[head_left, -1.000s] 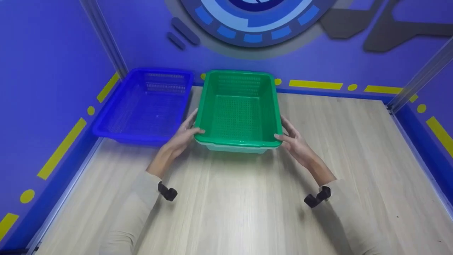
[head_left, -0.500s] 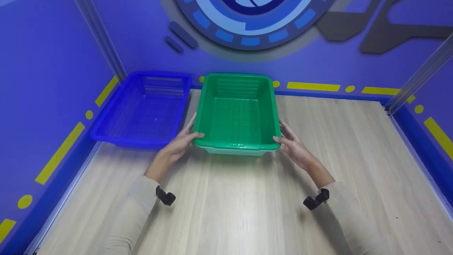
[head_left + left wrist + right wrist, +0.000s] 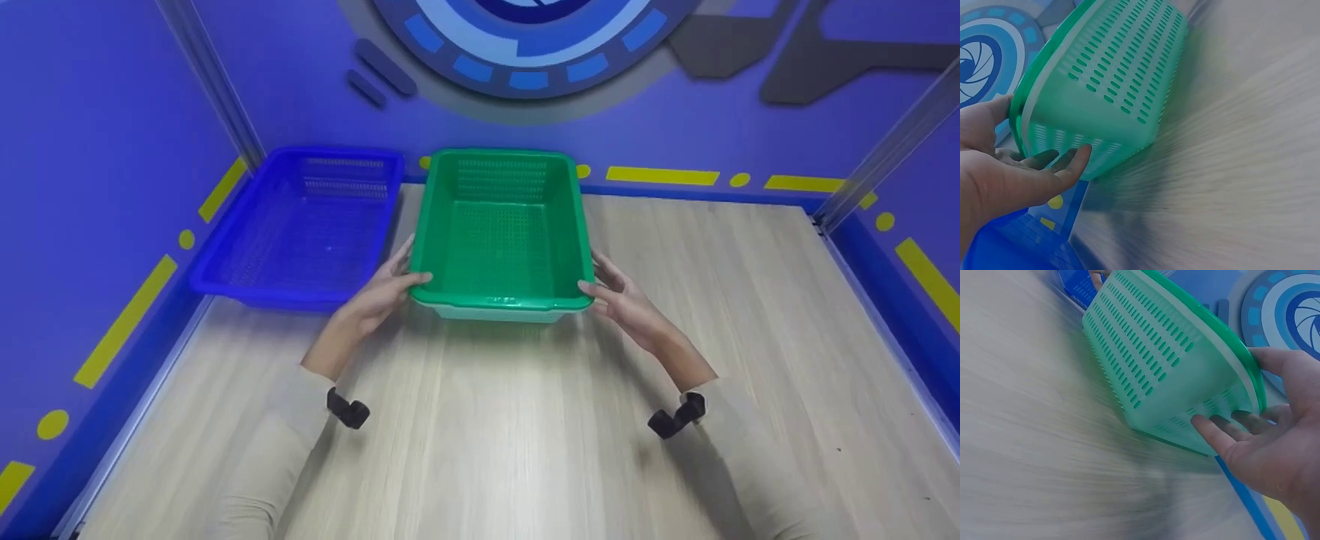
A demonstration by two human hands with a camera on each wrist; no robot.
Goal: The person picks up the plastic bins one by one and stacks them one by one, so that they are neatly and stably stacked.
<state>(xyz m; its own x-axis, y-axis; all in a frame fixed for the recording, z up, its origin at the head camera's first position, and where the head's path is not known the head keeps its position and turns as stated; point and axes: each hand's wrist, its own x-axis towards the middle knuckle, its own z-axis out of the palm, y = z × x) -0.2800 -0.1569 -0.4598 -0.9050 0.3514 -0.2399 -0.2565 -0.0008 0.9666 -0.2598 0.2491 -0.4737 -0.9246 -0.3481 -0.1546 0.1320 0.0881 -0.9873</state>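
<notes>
Green basket (image 3: 499, 240), just right of the blue basket (image 3: 300, 225) at the table's (image 3: 525, 435) far side, has barely shifted since earlier, and we still grip its near corners with left hand (image 3: 382, 294) and right hand (image 3: 622, 304), thumbs over the rim.

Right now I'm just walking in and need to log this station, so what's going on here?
A person holds a green perforated basket by its near corners, the left hand on one side and the right hand on the other, thumbs on the rim and fingers under it. It sits over a wooden tabletop. A blue perforated basket, untouched, lies just beside it on the person's left.
</notes>
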